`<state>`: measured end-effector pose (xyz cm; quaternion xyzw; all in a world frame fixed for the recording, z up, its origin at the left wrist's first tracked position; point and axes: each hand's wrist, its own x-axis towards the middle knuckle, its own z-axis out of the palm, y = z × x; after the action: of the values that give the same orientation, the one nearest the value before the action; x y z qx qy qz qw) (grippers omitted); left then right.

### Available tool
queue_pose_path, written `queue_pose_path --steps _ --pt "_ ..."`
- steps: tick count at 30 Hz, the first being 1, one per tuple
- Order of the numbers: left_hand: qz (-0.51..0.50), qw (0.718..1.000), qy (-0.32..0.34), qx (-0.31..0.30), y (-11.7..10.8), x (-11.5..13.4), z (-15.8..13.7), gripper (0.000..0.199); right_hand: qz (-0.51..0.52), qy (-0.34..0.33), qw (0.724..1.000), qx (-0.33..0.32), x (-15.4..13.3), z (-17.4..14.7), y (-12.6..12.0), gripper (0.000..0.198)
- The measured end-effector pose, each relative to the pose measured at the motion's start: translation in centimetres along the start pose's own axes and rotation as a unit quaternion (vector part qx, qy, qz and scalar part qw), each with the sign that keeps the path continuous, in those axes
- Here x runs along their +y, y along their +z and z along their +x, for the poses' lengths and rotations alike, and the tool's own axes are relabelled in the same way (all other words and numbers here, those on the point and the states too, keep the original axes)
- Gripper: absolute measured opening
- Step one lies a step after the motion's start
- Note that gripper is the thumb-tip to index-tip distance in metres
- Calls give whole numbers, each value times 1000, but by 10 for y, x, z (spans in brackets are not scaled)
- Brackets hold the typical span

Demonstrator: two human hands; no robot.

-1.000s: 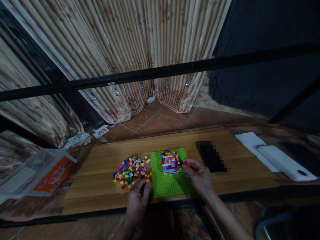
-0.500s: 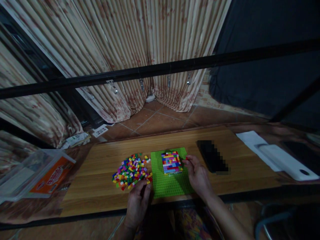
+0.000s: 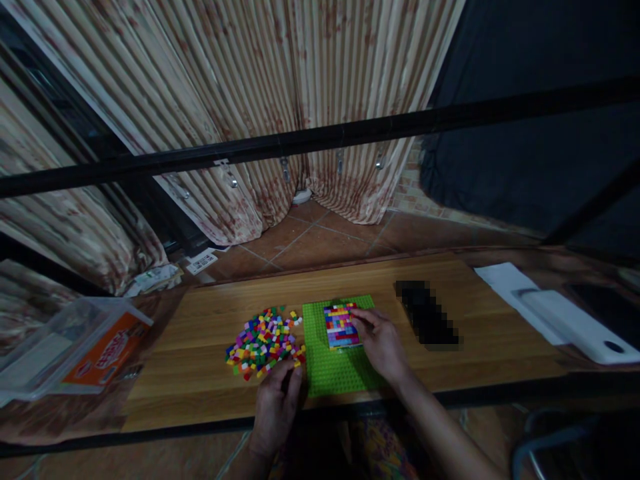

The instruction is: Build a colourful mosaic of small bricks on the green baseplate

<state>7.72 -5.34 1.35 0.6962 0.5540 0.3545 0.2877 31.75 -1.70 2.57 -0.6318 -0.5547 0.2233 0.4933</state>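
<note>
Pressing down with fingertips on the upper right corner of the brick block (image 3: 341, 325), the right hand (image 3: 381, 343) sits just right of frame centre, fingers bunched narrow over the block's edge. A speck of red shows at the fingertips; can't tell whether it's a loose brick in the pinch or part of the block. The block is a small multicoloured square, rows of red, yellow, blue, pink and white, standing on the upper middle of the green baseplate (image 3: 339, 370). The baseplate lies flat on the wooden table (image 3: 190, 347), centre of frame, its long side running from the near edge toward the curtain.

The left hand (image 3: 277, 403) is lower centre, at the near table edge, fingers curled in narrow with tips touching the bottom rim of the loose brick pile (image 3: 265, 340). Can't tell if it has a piece pinched; too dark and small. The pile is spread left of the baseplate, just beside it.

Key relation: the block lies up and left of the right hand, touching its fingertips; up and right of the left hand, well clear of it. The right hand is the nearer one to the block, the left hand the nearer one to the pile.

Elsewhere: a blurred dark object (image 3: 426, 320) right of the baseplate, a clear plastic box (image 3: 65, 347) with orange contents at far left, a white tray (image 3: 570, 323) at far right.
</note>
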Motion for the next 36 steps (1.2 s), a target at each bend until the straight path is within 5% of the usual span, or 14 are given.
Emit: queue_pose_path --steps 10,25,36 --pt "0 1000 6 4 2 -4 0 24 -112 -38 993 12 -6 5 0 27" --pt "-1 1000 20 7 4 -4 -1 22 -103 -12 995 -14 -12 14 -6 24" --pt "7 1000 23 3 1 0 -1 25 -176 -90 980 -24 -5 9 -4 21"
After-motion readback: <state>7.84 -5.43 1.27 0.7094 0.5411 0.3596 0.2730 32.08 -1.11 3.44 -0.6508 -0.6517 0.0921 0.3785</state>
